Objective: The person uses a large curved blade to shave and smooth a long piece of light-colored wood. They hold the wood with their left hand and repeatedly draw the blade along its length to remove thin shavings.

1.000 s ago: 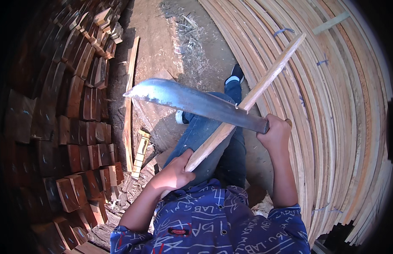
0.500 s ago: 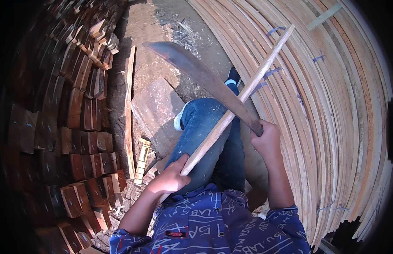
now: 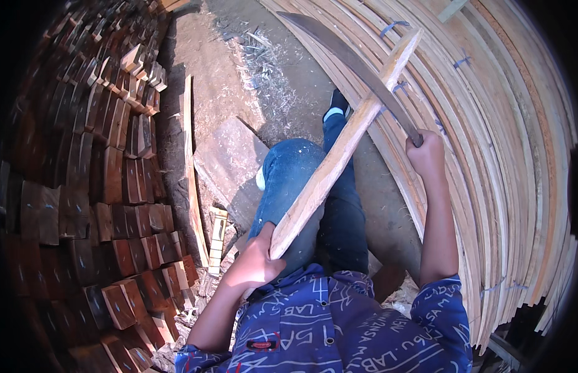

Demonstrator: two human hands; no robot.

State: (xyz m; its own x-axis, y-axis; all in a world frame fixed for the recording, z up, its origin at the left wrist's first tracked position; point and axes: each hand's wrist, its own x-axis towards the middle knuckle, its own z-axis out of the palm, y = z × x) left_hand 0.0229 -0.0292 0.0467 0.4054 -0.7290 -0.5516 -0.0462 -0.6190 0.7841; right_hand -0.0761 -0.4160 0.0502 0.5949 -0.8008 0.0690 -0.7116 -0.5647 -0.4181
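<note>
My left hand (image 3: 258, 261) is closed round the near end of a pale, rough-hewn wooden stick (image 3: 320, 183), which slants up and to the right across my legs. My right hand (image 3: 425, 154) grips the handle end of a machete (image 3: 348, 57) with a long, curved dark blade. Its blade crosses over the stick near the far end, pointing up and left. Whether the edge touches the wood I cannot tell. Most of the machete's handle is hidden inside my right fist.
Stacked brown wood blocks (image 3: 124, 236) fill the left side. Long pale timber strips (image 3: 494, 161), tied with blue bands, lie along the right. A flat board (image 3: 230, 165), a thin wood strip (image 3: 188, 161) and a yellow marked piece (image 3: 217, 239) lie on the ground, with shavings (image 3: 264, 68) beyond.
My right hand and the machete have moved up and to the right, toward the stick's far end. The stick has turned, showing a broader, paler face. My left hand keeps its grip.
</note>
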